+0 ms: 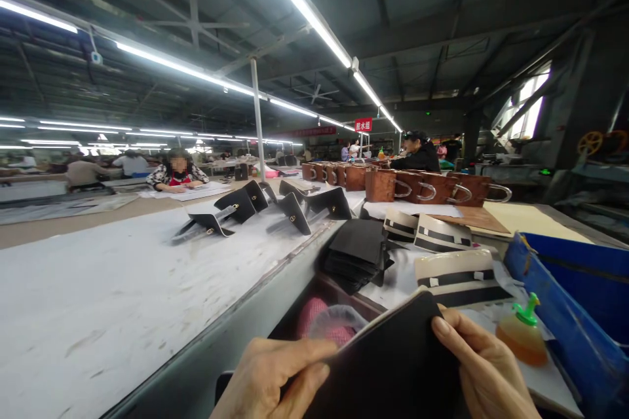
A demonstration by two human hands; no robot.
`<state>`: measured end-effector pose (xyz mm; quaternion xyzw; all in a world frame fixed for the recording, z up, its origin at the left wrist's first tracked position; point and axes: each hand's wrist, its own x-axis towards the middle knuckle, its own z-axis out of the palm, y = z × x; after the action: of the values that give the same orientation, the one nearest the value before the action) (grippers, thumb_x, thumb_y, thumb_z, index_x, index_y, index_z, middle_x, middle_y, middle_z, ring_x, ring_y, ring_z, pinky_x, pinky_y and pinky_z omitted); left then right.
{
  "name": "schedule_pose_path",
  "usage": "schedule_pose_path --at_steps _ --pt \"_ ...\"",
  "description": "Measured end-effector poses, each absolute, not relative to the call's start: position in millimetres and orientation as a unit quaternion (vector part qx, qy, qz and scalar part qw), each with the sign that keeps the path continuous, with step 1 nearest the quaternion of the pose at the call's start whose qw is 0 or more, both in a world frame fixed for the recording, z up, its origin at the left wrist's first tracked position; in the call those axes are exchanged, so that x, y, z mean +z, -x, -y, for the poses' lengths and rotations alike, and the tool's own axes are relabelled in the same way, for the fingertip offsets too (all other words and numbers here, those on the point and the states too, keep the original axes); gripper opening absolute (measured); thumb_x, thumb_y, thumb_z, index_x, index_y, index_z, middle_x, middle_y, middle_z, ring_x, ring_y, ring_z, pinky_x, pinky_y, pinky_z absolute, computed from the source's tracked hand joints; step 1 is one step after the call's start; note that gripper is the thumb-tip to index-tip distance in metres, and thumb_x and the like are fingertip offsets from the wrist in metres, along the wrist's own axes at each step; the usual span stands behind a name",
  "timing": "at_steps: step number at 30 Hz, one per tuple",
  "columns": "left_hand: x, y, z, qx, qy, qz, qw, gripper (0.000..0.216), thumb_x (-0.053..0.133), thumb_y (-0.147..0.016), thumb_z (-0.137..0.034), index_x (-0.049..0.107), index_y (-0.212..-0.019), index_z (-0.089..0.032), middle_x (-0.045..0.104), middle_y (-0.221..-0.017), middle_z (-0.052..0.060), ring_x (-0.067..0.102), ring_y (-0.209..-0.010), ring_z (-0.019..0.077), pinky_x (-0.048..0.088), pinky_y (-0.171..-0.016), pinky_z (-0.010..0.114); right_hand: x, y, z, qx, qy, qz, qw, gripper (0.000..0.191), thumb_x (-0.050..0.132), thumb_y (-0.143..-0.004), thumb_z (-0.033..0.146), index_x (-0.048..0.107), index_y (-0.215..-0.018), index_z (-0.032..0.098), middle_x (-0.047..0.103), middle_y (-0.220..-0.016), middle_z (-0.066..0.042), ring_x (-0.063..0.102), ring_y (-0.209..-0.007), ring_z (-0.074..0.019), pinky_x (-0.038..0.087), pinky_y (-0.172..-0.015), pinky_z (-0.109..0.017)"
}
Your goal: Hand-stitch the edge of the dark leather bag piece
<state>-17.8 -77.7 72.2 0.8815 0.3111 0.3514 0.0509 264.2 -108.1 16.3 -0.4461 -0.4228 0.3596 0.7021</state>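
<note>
At the bottom of the view I hold a flat black leather piece with both hands. My left hand pinches its left edge, thumb on top. My right hand grips its right edge, fingers curled over the top corner. Just beyond the piece lies a stack of black leather pieces and cream pieces with black stripes. An orange glue bottle with a green nozzle stands right of my right hand.
A long white conveyor table runs at the left, carrying folded black bag parts. Brown bags with metal handles line the far bench. A blue bin sits at right. Other people work at benches behind.
</note>
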Motion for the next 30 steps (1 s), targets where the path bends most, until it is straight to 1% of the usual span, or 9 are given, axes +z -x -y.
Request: schedule_pose_path --at_steps 6,9,13,14,17,20,25,28,30 --pt "73 10 71 0.347 -0.871 -0.295 0.183 0.036 0.051 -0.095 -0.02 0.076 -0.118 -0.027 0.078 -0.077 -0.002 0.069 -0.059 0.0133 0.054 -0.057 0.016 17 -264 109 0.351 0.466 0.384 0.716 0.038 0.088 -0.066 0.052 0.067 -0.062 0.02 0.059 -0.066 -0.001 0.051 -0.061 -0.0143 0.047 -0.054 -0.021" --pt "68 1 70 0.359 -0.86 -0.307 0.193 0.034 0.049 -0.096 -0.021 0.077 -0.115 -0.024 0.074 -0.071 -0.002 0.066 -0.055 0.012 0.05 -0.053 0.016 23 -261 114 0.279 0.504 0.383 0.722 0.039 0.087 -0.064 0.056 0.068 -0.063 0.022 0.06 -0.065 0.0 0.051 -0.061 -0.0141 0.048 -0.053 -0.019" --pt "55 -11 71 0.406 -0.816 -0.368 0.185 0.033 0.052 -0.094 -0.019 0.075 -0.115 -0.028 0.079 -0.088 -0.002 0.074 -0.075 0.0142 0.055 -0.072 0.019 29 -259 122 0.22 0.524 0.398 0.72 0.039 0.086 -0.063 0.059 0.069 -0.062 0.024 0.058 -0.062 0.001 0.057 -0.063 -0.0161 0.049 -0.052 -0.018" --pt "53 -13 71 0.417 -0.809 -0.372 0.182 0.03 0.052 -0.094 -0.019 0.076 -0.111 -0.027 0.079 -0.088 -0.002 0.074 -0.075 0.014 0.055 -0.073 0.019 29 -261 123 0.216 0.526 0.403 0.718 0.038 0.085 -0.064 0.059 0.07 -0.063 0.025 0.059 -0.063 0.001 0.059 -0.065 -0.0169 0.05 -0.054 -0.018" --pt "53 -14 72 0.422 -0.825 -0.325 0.188 0.024 0.054 -0.094 -0.018 0.077 -0.093 -0.023 0.074 -0.072 -0.003 0.068 -0.06 0.0108 0.051 -0.06 0.016 25 -268 123 0.245 0.531 0.428 0.689 0.034 0.083 -0.07 0.057 0.072 -0.073 0.025 0.067 -0.074 -0.001 0.065 -0.075 -0.0206 0.053 -0.06 -0.021" --pt "57 -8 73 0.403 -0.848 -0.287 0.189 0.02 0.059 -0.091 -0.019 0.078 -0.088 -0.023 0.072 -0.065 -0.003 0.065 -0.054 0.0105 0.048 -0.053 0.015 22 -273 121 0.286 0.521 0.43 0.68 0.036 0.083 -0.071 0.057 0.072 -0.074 0.023 0.071 -0.079 -0.004 0.065 -0.074 -0.0212 0.052 -0.058 -0.022" --pt "54 0 69 0.396 -0.853 -0.26 0.218 0.021 0.06 -0.094 -0.022 0.08 -0.1 -0.022 0.076 -0.071 0.0 0.068 -0.059 0.0129 0.051 -0.057 0.018 32 -259 120 0.328 0.499 0.394 0.699 0.039 0.087 -0.066 0.055 0.068 -0.066 0.02 0.071 -0.076 -0.003 0.061 -0.068 -0.0169 0.05 -0.061 -0.022" --pt "52 -2 66 0.399 -0.862 -0.225 0.216 0.029 0.055 -0.098 -0.021 0.077 -0.117 -0.017 0.069 -0.065 0.001 0.061 -0.054 0.012 0.048 -0.052 0.019 37 -252 120 0.337 0.494 0.367 0.713 0.039 0.087 -0.066 0.054 0.068 -0.066 0.02 0.068 -0.071 -0.001 0.058 -0.064 -0.015 0.047 -0.059 -0.021" --pt "50 -4 64 0.417 -0.862 -0.19 0.216 0.03 0.055 -0.098 -0.02 0.076 -0.121 -0.017 0.063 -0.063 0.001 0.056 -0.053 0.0114 0.046 -0.051 0.019 36 -253 117 0.334 0.492 0.368 0.715 0.042 0.088 -0.065 0.055 0.066 -0.064 0.02 0.065 -0.068 0.0 0.055 -0.062 -0.014 0.045 -0.056 -0.021"
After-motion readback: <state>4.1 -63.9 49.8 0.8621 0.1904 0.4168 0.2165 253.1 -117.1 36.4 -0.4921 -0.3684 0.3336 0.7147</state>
